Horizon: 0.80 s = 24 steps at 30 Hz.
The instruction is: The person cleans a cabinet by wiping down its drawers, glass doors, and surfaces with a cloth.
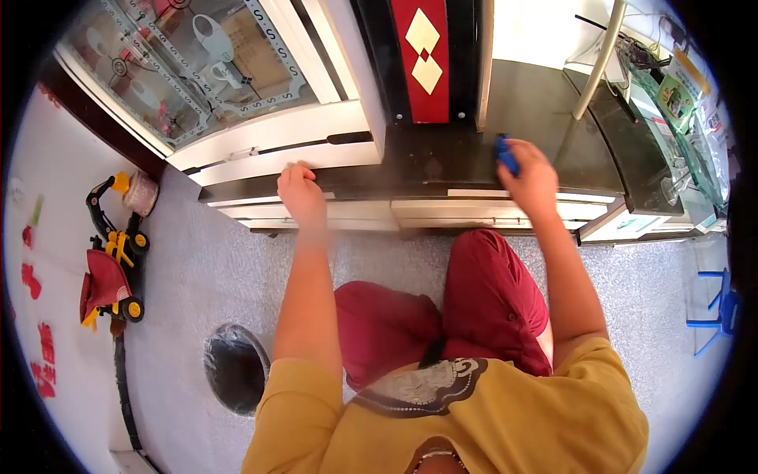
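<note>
My right hand is closed around a small blue object, with its far end sticking out past the fingers. What kind of thing it is cannot be made out. It is held over the dark countertop, close to the front edge. My left hand is at the front edge of the same top, on the left, before the white cabinet's lower drawer. Its fingers are loosely bent, and nothing shows in them.
White drawers run below the countertop, just ahead of my knees. A glass-doored cabinet rises at left, a red-and-black panel behind. A lined bin and a toy digger stand on the floor; a blue stool is at right.
</note>
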Motion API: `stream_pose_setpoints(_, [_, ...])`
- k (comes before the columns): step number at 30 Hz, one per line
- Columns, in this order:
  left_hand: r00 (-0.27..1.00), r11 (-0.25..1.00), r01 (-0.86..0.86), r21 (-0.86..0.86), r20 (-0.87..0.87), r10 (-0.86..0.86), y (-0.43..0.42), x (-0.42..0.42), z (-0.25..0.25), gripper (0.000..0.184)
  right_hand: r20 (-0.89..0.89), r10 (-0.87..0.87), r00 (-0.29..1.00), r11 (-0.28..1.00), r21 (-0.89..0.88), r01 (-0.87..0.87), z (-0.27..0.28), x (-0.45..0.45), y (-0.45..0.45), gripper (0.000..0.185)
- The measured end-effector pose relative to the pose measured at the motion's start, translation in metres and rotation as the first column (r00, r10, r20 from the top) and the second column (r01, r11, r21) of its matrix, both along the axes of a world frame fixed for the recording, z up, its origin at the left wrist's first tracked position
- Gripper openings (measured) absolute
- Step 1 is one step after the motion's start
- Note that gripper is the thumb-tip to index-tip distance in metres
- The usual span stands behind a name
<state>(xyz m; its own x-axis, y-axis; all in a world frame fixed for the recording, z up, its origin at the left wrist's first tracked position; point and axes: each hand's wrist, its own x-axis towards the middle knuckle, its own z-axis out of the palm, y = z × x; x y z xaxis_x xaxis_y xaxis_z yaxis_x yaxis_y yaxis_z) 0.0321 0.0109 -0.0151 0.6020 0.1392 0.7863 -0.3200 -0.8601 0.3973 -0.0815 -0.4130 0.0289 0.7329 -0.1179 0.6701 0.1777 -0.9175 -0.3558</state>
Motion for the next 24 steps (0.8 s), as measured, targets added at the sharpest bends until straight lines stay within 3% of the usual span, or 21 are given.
stream_pose_setpoints(5, [0.993,0.993,0.112,-0.022,0.028,-0.111,0.006,-0.003,-0.003,0.013,0.043,-0.225,0.973,0.974,0.008,0.225,-0.002,-0.030,-0.077,0.027])
stream_pose_setpoints(8, [0.993,0.995,0.097,-0.024,0.064,-0.095,0.002,-0.002,-0.004,0.015,0.093,-0.201,0.975,0.972,-0.102,0.210,-0.004,-0.031,-0.067,0.027])
stream_pose_setpoints(13, [0.998,0.999,0.014,0.030,0.066,-0.016,-0.003,0.001,-0.005,0.015,0.045,0.101,0.994,0.986,-0.140,-0.094,-0.008,-0.020,0.031,0.032])
stream_pose_setpoints(19, [0.999,0.996,0.023,0.086,0.029,-0.025,0.002,0.000,-0.005,0.018,0.115,0.447,0.887,0.891,-0.145,-0.430,-0.015,0.020,0.165,0.043])
stream_pose_setpoints(21, [1.000,0.995,-0.004,0.099,0.007,0.003,0.001,0.000,-0.004,0.017,0.102,0.446,0.889,0.888,-0.174,-0.425,-0.013,0.025,0.200,0.053])
stream_pose_setpoints(24, [1.000,0.993,-0.026,0.118,-0.014,0.028,-0.001,-0.002,-0.001,0.015,0.161,0.375,0.913,0.922,-0.166,-0.350,-0.022,0.029,0.210,0.053])
